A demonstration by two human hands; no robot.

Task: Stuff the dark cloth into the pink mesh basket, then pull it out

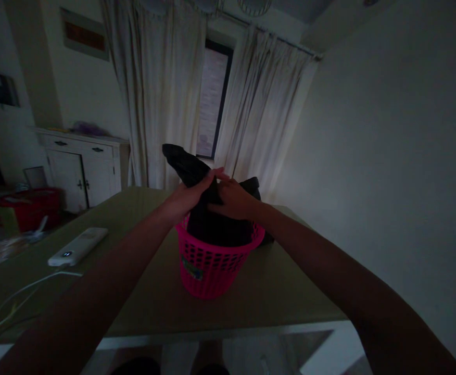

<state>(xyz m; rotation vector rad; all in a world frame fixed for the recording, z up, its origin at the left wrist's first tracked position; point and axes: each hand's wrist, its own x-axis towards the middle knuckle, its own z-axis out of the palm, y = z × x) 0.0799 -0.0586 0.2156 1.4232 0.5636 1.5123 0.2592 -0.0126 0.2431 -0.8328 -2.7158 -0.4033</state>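
One pink perforated basket (212, 265) stands on one green-topped table (282, 291), with one black garment (208, 208) in it and two hands on the cloth, left hand (191, 195) and right hand (233, 200). One white remote (77, 246), one white cable (28, 291), one white cabinet (83, 166), two curtains (161, 94), one red box (30, 205)
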